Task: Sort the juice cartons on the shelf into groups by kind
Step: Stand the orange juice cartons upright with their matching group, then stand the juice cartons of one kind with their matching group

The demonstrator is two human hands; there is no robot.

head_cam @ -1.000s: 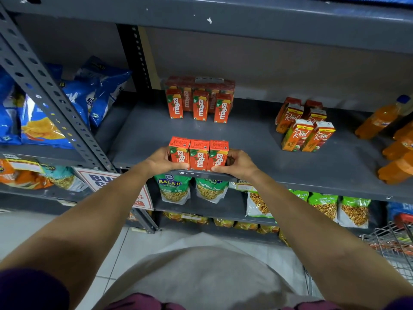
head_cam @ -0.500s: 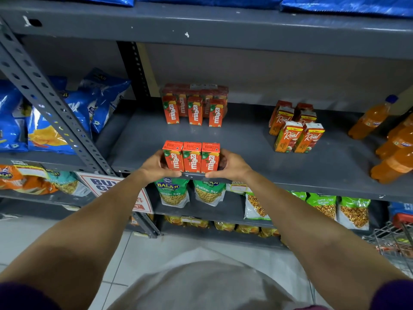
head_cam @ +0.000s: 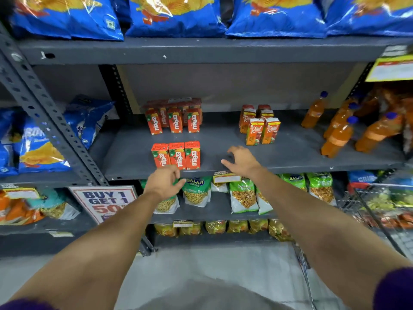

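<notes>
Three red Maaza cartons (head_cam: 176, 155) stand in a row near the front edge of the grey shelf (head_cam: 223, 142). Behind them, at the back, stands a larger group of Maaza cartons (head_cam: 174, 118). To the right stands a cluster of orange Real cartons (head_cam: 260, 125). My left hand (head_cam: 164, 181) hovers just below and in front of the front row, fingers loosely curled, holding nothing. My right hand (head_cam: 241, 162) is over the shelf's front edge, to the right of the row, fingers spread and empty.
Orange drink bottles (head_cam: 339, 130) crowd the shelf's right end. Blue chip bags (head_cam: 176, 16) fill the shelf above and the left bay. Green snack packs (head_cam: 243, 195) hang below. A "BUY 1 GET 1" sign (head_cam: 105, 202) sits lower left; a wire cart (head_cam: 380, 209) at right.
Both hands have let go of the three front Maaza cartons and drawn back, the right one moving rightward. The camera has tilted up, revealing the chip shelf above.
</notes>
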